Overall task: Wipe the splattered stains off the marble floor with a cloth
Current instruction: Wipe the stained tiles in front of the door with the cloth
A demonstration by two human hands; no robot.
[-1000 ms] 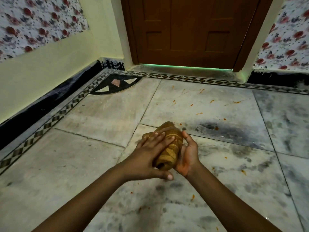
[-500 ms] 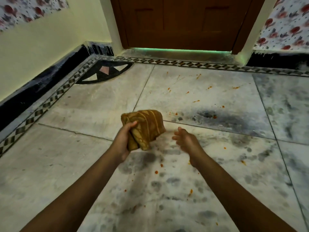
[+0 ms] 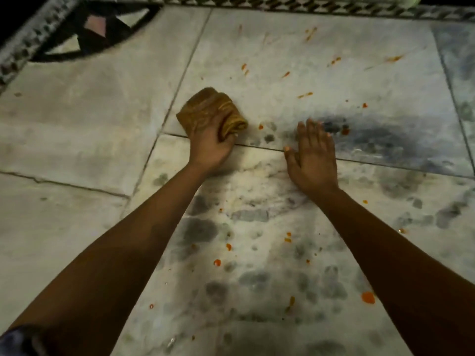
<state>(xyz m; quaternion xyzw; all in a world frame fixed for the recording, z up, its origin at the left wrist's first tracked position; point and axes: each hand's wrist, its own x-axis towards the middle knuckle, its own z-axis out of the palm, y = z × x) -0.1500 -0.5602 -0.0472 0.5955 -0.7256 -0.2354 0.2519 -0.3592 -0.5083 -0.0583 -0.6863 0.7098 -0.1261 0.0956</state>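
Both hands have dropped to the marble floor [image 3: 334, 80] — left hand [image 3: 209, 142] grips the bunched cloth [image 3: 209, 109] at centre, right hand [image 3: 312, 156] lies flat, fingers straight — orange stains [image 3: 368, 297] dot the tiles.

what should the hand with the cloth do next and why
Probably sweep the cloth rightward along the tile seam. The left hand grips it bunched on the marble floor, and the nearest orange splatter lies just to its right. The right hand lies flat in that path and may need lifting.
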